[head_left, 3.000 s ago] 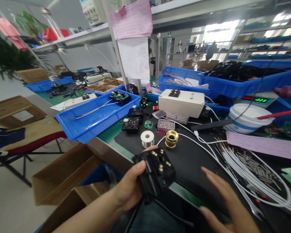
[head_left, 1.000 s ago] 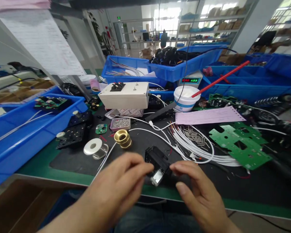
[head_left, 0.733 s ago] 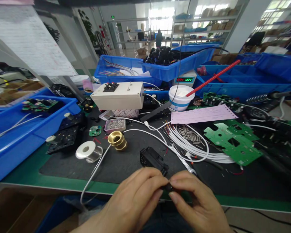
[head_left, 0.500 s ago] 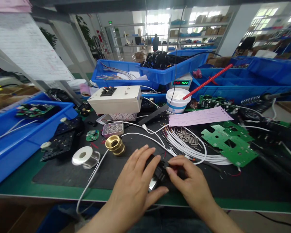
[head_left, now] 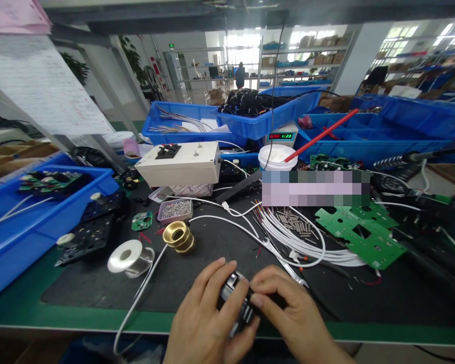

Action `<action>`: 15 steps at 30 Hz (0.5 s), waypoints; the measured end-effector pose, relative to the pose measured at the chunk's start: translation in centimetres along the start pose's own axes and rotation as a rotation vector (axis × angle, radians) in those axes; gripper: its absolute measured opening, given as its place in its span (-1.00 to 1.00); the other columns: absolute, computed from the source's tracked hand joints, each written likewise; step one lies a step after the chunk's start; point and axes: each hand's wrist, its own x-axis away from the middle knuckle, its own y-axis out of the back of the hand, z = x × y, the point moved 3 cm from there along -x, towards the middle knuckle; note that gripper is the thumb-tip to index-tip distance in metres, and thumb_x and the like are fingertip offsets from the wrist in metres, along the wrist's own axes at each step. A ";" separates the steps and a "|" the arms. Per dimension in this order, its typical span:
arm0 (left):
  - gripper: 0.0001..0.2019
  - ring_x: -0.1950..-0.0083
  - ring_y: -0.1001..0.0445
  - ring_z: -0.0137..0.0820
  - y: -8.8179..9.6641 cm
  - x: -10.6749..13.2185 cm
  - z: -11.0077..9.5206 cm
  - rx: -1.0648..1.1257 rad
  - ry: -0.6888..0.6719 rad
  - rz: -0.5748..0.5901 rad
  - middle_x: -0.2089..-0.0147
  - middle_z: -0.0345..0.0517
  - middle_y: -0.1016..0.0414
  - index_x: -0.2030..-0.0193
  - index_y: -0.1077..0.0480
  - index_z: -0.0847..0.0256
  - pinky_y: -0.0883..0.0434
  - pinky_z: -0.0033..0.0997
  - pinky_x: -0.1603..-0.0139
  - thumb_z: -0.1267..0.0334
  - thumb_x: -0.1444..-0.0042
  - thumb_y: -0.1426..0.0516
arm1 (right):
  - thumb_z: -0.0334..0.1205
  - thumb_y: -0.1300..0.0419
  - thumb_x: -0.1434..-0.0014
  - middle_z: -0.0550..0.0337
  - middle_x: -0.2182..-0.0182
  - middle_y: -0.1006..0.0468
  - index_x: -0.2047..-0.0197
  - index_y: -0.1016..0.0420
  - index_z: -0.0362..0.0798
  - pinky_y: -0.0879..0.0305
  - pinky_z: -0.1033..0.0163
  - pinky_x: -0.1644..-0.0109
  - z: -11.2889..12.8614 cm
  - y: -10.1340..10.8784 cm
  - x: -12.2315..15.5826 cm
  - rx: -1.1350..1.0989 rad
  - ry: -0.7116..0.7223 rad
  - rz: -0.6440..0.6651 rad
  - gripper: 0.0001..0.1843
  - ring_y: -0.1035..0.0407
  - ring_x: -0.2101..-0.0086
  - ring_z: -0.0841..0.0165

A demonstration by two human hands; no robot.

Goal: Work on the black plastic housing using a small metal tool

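**Both hands close on the black part at the counter's front edge**

Since half a second ago our hands have drawn back toward us, and the black part has come with them from mid-mat to just above the green front strip of the counter (head_left: 30, 316).

Going left to right: a blue bin (head_left: 41, 212) holds a small circuit board, with black plates lying beside it on the dark mat (head_left: 182, 273). A solder spool (head_left: 129, 257) sits near a brass fitting (head_left: 179, 236), and a white cable (head_left: 136, 301) runs from between them down over the counter edge.

Our left hand (head_left: 205, 318) curls around the black part (head_left: 237, 303), fingers over its top and thumb beneath. Our right hand (head_left: 288, 316) meets it from the other side, fingertips pressed against the part's right end; what they pinch there is hidden from us.

Beyond lie a cream box (head_left: 180, 163), a white tub (head_left: 276, 157) with a red rod, a loop of white wires (head_left: 303, 242) and green boards (head_left: 360, 235).
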 end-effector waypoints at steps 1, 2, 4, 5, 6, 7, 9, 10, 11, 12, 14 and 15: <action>-0.72 -0.14 -0.30 -0.12 0.0 -0.1 0.0 0.000 0.003 0.000 -0.10 0.03 -0.33 0.00 -0.34 0.15 -0.53 -0.18 0.04 0.23 -0.15 -0.10 | -0.28 -0.19 -0.16 0.24 0.38 -0.52 0.37 -0.46 -0.02 -0.38 0.39 0.23 0.0 0.0 0.0 0.010 0.000 0.003 -0.93 -0.45 0.33 0.45; -0.73 -0.14 -0.30 -0.12 0.0 -0.1 0.0 0.002 0.008 0.000 -0.10 0.02 -0.33 0.00 -0.35 0.13 -0.53 -0.18 0.04 0.23 -0.15 -0.10 | -0.26 -0.18 -0.17 0.23 0.38 -0.52 0.37 -0.45 -0.02 -0.38 0.38 0.23 0.1 -0.1 -0.1 0.021 0.005 0.005 -0.92 -0.45 0.32 0.44; -0.73 -0.13 -0.31 -0.13 0.0 -0.2 -0.1 0.010 0.016 -0.002 -0.10 0.02 -0.33 -0.01 -0.36 0.13 -0.54 -0.17 0.04 0.22 -0.15 -0.09 | -0.23 -0.15 -0.19 0.21 0.36 -0.52 0.36 -0.45 -0.02 -0.38 0.37 0.21 0.0 -0.2 -0.1 0.047 0.017 -0.008 -0.89 -0.44 0.30 0.43; -0.72 -0.14 -0.31 -0.13 0.0 -0.2 -0.1 0.015 0.015 -0.001 -0.10 0.02 -0.33 -0.02 -0.35 0.14 -0.53 -0.16 0.04 0.22 -0.16 -0.08 | -0.21 -0.14 -0.20 0.20 0.35 -0.52 0.36 -0.44 -0.02 -0.37 0.36 0.21 0.0 -0.2 -0.1 0.062 0.024 -0.021 -0.88 -0.44 0.30 0.43; -0.70 -0.14 -0.30 -0.13 0.1 -0.2 -0.2 0.020 0.015 0.005 -0.11 0.03 -0.33 -0.03 -0.35 0.15 -0.53 -0.15 0.03 0.21 -0.15 -0.09 | -0.21 -0.13 -0.21 0.20 0.35 -0.52 0.37 -0.43 -0.02 -0.37 0.37 0.21 0.0 -0.3 -0.1 0.076 0.034 -0.034 -0.86 -0.44 0.29 0.43; -0.68 -0.16 -0.29 -0.12 0.1 -0.2 -0.2 0.027 0.015 0.016 -0.12 0.03 -0.32 -0.05 -0.34 0.17 -0.52 -0.14 0.01 0.21 -0.15 -0.10 | -0.21 -0.11 -0.22 0.21 0.34 -0.52 0.37 -0.43 -0.01 -0.36 0.38 0.21 0.0 -0.4 -0.1 0.086 0.043 -0.046 -0.85 -0.43 0.29 0.44; -0.63 -0.16 -0.28 -0.11 0.2 -0.4 -0.2 0.042 0.027 0.050 -0.11 0.04 -0.32 -0.07 -0.33 0.18 -0.51 -0.11 -0.01 0.21 -0.11 -0.14 | -0.21 -0.10 -0.24 0.23 0.35 -0.50 0.37 -0.42 -0.01 -0.34 0.40 0.22 0.0 -0.4 0.0 0.095 0.058 -0.053 -0.84 -0.42 0.30 0.46; -0.61 -0.15 -0.29 -0.10 0.3 -0.5 -0.2 0.050 0.041 0.072 -0.10 0.03 -0.33 -0.07 -0.33 0.17 -0.51 -0.09 -0.01 0.21 -0.07 -0.17 | -0.22 -0.09 -0.24 0.23 0.34 -0.50 0.36 -0.42 -0.01 -0.34 0.41 0.22 0.0 -0.4 0.0 0.092 0.061 -0.045 -0.84 -0.42 0.30 0.47; -0.58 -0.13 -0.30 -0.09 0.3 -0.6 -0.2 0.055 0.055 0.091 -0.09 0.01 -0.34 -0.06 -0.33 0.16 -0.51 -0.06 0.00 0.22 -0.02 -0.21 | -0.22 -0.09 -0.24 0.23 0.33 -0.50 0.35 -0.42 -0.01 -0.34 0.41 0.20 0.0 -0.4 0.0 0.087 0.053 -0.033 -0.85 -0.42 0.28 0.47; -0.55 -0.11 -0.31 -0.09 0.3 -0.8 -0.2 0.057 0.064 0.105 -0.07 0.00 -0.35 -0.05 -0.33 0.14 -0.52 -0.05 0.01 0.22 0.03 -0.24 | -0.21 -0.10 -0.24 0.22 0.30 -0.50 0.33 -0.43 0.00 -0.34 0.40 0.18 0.0 -0.3 0.0 0.077 0.036 -0.021 -0.86 -0.42 0.25 0.46; -0.50 -0.09 -0.33 -0.08 0.2 -1.0 -0.3 0.054 0.068 0.110 -0.05 -0.01 -0.36 -0.04 -0.33 0.13 -0.52 -0.02 0.02 0.24 0.09 -0.28 | -0.19 -0.11 -0.23 0.18 0.25 -0.50 0.29 -0.45 0.00 -0.35 0.37 0.12 -0.2 -0.1 0.0 0.034 -0.024 -0.002 -0.88 -0.42 0.19 0.43; -0.50 -0.09 -0.33 -0.07 0.1 -1.1 -0.3 0.051 0.060 0.102 -0.05 0.00 -0.35 -0.05 -0.33 0.14 -0.52 -0.02 0.02 0.25 0.09 -0.27 | -0.18 -0.12 -0.22 0.17 0.24 -0.50 0.28 -0.45 0.00 -0.36 0.35 0.10 -0.4 -0.1 0.0 0.002 -0.058 -0.002 -0.88 -0.42 0.18 0.41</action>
